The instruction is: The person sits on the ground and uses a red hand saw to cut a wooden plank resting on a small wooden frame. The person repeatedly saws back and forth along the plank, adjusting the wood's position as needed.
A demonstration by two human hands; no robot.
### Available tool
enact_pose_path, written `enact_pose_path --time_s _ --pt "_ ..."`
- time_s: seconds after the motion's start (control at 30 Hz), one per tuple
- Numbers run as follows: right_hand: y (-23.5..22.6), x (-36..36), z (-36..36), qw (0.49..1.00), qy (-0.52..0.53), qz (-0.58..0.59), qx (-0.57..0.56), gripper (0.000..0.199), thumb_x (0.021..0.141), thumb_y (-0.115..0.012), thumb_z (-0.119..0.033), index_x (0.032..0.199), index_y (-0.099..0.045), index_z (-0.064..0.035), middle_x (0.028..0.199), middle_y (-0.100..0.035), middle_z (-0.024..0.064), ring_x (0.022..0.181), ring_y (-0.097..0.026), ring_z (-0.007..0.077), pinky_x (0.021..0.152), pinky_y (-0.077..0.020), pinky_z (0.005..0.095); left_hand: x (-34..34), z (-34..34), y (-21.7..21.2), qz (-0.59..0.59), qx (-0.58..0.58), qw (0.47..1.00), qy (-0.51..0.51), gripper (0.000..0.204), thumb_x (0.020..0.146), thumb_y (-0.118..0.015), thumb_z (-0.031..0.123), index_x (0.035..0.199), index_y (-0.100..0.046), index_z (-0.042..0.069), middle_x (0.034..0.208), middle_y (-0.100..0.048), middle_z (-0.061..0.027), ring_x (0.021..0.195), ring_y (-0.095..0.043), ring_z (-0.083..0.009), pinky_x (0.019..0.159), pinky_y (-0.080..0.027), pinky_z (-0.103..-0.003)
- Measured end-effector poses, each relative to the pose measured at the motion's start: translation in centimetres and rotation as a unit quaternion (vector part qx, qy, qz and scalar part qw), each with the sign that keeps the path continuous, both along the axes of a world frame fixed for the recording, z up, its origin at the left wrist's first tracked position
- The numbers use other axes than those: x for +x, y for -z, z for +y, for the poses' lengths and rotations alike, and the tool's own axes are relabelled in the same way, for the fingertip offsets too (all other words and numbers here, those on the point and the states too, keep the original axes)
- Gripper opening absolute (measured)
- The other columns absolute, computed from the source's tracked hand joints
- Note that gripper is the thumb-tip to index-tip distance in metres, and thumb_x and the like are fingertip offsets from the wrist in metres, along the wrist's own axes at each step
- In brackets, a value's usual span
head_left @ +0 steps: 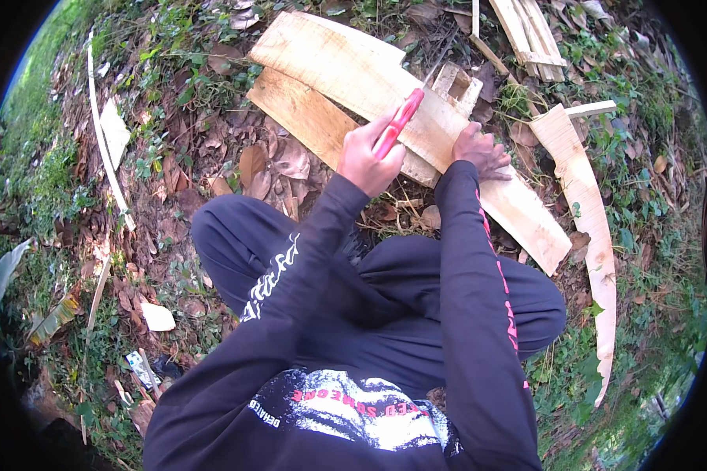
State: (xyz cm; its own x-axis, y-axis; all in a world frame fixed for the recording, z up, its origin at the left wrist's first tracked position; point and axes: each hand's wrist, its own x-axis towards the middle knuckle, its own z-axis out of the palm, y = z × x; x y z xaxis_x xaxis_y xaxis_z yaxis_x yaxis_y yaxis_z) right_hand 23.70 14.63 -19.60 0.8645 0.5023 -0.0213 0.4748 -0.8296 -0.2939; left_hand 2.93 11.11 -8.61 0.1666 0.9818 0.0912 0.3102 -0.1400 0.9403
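My left hand (371,154) is closed around the red handle (399,124) of a hand saw. The saw's thin blade (434,72) shows almost edge-on and points away from me over a long pale wooden board (338,67). With its fingers curled, my right hand (479,151) holds that board down, to the right of the saw. The board slants from far left to near right in front of my knees. A second, darker plank (302,110) lies partly under it. Beyond the board, close to the blade, is a small wooden frame or block (457,88).
A long curved offcut (587,212) lies to the right. At the far right sits a bundle of slatted wood (530,39). Thin strips (102,133) and a pale wood scrap (158,317) lie on the left among leaves and grass. My bent legs (236,235) are close to the boards.
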Motion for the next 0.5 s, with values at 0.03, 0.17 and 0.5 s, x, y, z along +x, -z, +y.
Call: enact_pose_path --time_s 0.03,0.17,0.5 --pt "0.0 0.2 0.1 1.000 0.004 -0.003 0.001 0.050 0.089 -0.053 -0.050 0.107 -0.077 -0.0098 0.131 -0.062 0.0173 0.142 -0.037 0.0375 0.119 -0.0080 0.0720 0.0 -0.7 -0.4 0.002 0.013 1.000 0.001 0.059 0.078 -0.058 0.001 0.137 -0.058 0.000 0.068 -0.060 -0.0189 0.053 -0.058 -0.0205 0.058 -0.050 -0.032" --pt "0.0 1.1 -0.2 1.000 0.022 -0.011 -0.016 0.051 0.089 -0.052 -0.050 0.110 -0.077 -0.0105 0.134 -0.062 0.0167 0.142 -0.038 0.0372 0.119 -0.0081 0.0711 -4.0 -7.2 -3.9 0.029 -0.067 0.997 0.035 0.068 0.075 -0.052 -0.003 0.143 -0.054 0.002 0.102 -0.073 -0.0204 0.068 -0.072 -0.0178 0.067 -0.053 -0.026" --pt "-0.1 0.6 -0.1 1.000 0.014 -0.009 -0.021 0.054 0.092 -0.048 -0.051 0.110 -0.076 -0.0087 0.133 -0.061 0.0171 0.141 -0.037 0.0364 0.119 -0.0105 0.0711 -0.8 -3.8 -3.3 0.003 -0.014 1.000 0.017 0.064 0.076 -0.059 0.003 0.139 -0.056 0.004 0.079 -0.066 -0.0234 0.063 -0.066 -0.0349 0.064 -0.054 -0.042"
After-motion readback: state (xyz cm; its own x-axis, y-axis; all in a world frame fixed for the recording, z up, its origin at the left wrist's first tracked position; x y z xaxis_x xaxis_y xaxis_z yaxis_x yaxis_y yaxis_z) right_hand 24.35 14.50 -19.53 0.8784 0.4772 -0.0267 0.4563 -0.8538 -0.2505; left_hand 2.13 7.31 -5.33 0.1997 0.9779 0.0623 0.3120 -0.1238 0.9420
